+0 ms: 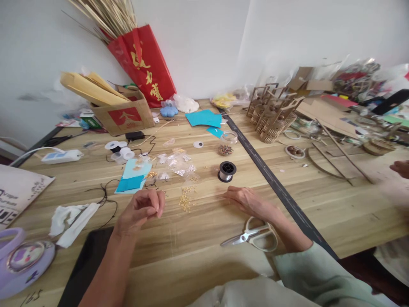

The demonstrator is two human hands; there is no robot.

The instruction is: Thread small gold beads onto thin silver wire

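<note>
My left hand (145,208) is raised over the table left of centre, thumb and fingertips pinched together; whatever they hold is too small to make out. Fingers bunched, my right hand (244,199) rests low near the tabletop, just below a black spool of thin clear line (227,172). I cannot tell what, if anything, is between those fingers. Between the hands lies a scatter of tiny gold beads (185,202). White-handled scissors (251,236) lie partly opened beside my right forearm. Small bags of silvery pieces (179,164) are spread behind the gold beads.
Blue card pieces (131,177), a dish of brown beads (226,149) and a black cord (105,194) surround the work spot. A dark strip (271,175) crosses the table. Wooden basket-like frames (271,113) stand at back right. Another person's hand (401,168) shows at far right.
</note>
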